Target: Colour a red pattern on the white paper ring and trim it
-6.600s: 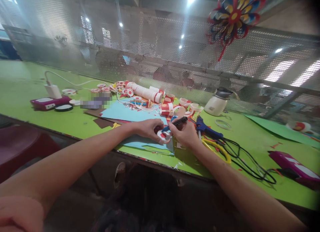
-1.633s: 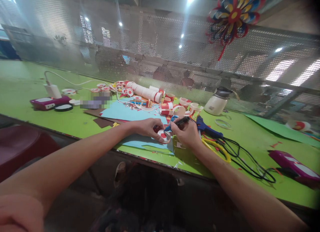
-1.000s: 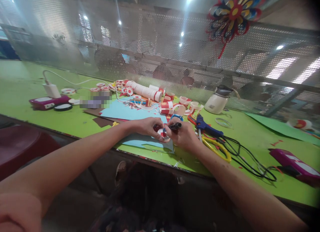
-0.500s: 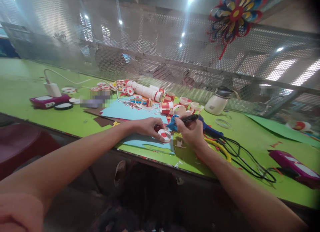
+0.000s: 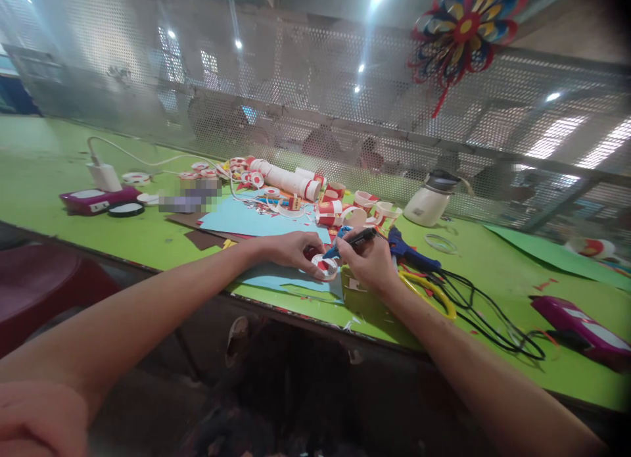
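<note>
Pinching round white piece (image 5: 324,267), red-centred, low-rimmed: left fingers (image 5: 309,267); right fingers (image 5: 347,252) clasping black-ended pen (image 5: 365,236).

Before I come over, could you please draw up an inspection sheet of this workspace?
Surface: green table, partly covered by light-blue sheets.
Job's things: red-and-white round piece, over one of the sheets; marker, tip at the piece, contact unclear.
Clutter: cut paper cups, white tube, blue glue gun, white jug and small scraps.
Hands: left hand holds the round piece; right hand grips the marker.
Cables: white cable leads from the white adapter at left; black cable loops near the right-hand purple box.
Surroundings: perforated metal panel behind the table, flower-shaped decoration hanging upper right, dark-red stool at left.
</note>
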Motion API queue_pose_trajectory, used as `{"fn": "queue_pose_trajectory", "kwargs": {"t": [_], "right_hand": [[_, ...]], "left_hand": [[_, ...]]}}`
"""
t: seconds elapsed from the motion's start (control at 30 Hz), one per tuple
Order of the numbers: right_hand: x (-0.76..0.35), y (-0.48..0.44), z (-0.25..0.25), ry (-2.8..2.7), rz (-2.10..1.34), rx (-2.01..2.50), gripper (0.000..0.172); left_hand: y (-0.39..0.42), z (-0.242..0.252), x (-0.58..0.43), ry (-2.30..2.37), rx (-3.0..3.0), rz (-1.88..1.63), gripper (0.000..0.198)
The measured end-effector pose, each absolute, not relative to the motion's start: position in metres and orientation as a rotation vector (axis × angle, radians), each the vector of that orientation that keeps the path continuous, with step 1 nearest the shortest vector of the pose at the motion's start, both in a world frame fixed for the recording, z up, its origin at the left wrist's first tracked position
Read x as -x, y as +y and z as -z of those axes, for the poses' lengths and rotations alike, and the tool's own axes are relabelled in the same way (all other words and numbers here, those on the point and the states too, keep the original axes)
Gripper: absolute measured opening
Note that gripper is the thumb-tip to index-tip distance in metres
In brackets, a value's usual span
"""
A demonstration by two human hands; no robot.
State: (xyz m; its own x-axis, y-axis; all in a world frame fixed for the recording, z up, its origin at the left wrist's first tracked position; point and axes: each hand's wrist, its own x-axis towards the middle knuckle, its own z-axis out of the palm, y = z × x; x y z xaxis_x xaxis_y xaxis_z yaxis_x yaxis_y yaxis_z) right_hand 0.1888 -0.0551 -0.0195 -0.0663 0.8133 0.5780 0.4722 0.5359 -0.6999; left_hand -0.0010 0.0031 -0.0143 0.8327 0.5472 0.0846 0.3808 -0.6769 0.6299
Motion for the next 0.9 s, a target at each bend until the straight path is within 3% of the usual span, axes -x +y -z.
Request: {"fn": "queue_pose_trajectory", "kwargs": {"t": [0.9], "right_hand": [[-0.1872, -0.0542, 0.0163, -1.739, -0.365, 1.189, 0.020]], "left_hand": [[0.0069, 0.0182, 0.0016, 0.671, -2.384, -0.359, 0.043]]}}
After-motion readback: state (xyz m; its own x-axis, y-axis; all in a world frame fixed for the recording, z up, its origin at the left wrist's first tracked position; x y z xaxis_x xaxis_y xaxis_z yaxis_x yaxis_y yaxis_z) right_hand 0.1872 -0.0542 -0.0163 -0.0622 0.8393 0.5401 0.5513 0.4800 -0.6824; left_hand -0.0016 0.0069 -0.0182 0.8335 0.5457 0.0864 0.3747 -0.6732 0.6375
